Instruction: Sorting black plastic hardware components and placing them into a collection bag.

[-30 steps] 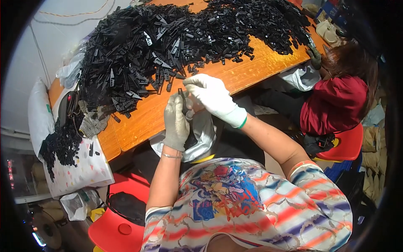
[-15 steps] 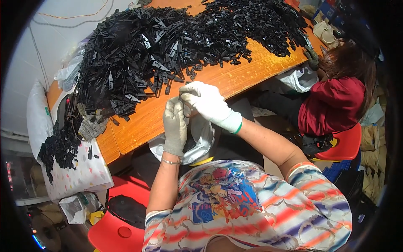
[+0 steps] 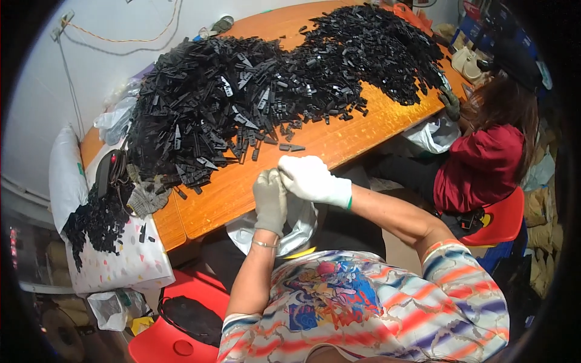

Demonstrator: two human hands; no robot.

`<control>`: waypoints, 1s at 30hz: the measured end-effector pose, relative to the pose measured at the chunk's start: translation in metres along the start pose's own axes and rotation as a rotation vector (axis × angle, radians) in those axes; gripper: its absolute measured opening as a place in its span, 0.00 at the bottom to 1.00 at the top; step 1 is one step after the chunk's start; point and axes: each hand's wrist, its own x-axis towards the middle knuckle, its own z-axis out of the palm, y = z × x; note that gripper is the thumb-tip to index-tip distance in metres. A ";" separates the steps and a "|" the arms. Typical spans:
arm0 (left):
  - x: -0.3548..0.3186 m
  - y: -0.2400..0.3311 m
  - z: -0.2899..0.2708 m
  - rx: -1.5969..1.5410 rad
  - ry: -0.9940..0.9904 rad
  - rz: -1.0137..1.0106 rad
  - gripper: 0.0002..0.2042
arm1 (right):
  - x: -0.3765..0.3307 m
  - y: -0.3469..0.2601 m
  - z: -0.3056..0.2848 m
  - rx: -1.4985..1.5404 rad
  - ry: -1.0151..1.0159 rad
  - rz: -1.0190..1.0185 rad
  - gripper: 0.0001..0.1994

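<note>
Orange-brown wood forms the desk [image 3: 339, 136], stretching from near left to far right. Black plastic pieces [image 3: 284, 81] lie heaped along its far side. At right sits a co-worker [image 3: 493, 154] in dark red. A white plastic bag [image 3: 306, 222] shows near, below the desk's edge. Both hands meet just beyond it, fingers curled: the left hand [image 3: 270, 202] gloved grey, the right hand [image 3: 318, 180] white; whether they grip anything cannot be told. One slim black piece [image 3: 292, 147] lies between right hand and heap.
</note>
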 end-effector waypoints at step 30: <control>-0.064 -0.058 -0.057 0.505 -0.122 0.292 0.11 | -0.012 0.018 -0.005 0.517 -0.389 0.179 0.14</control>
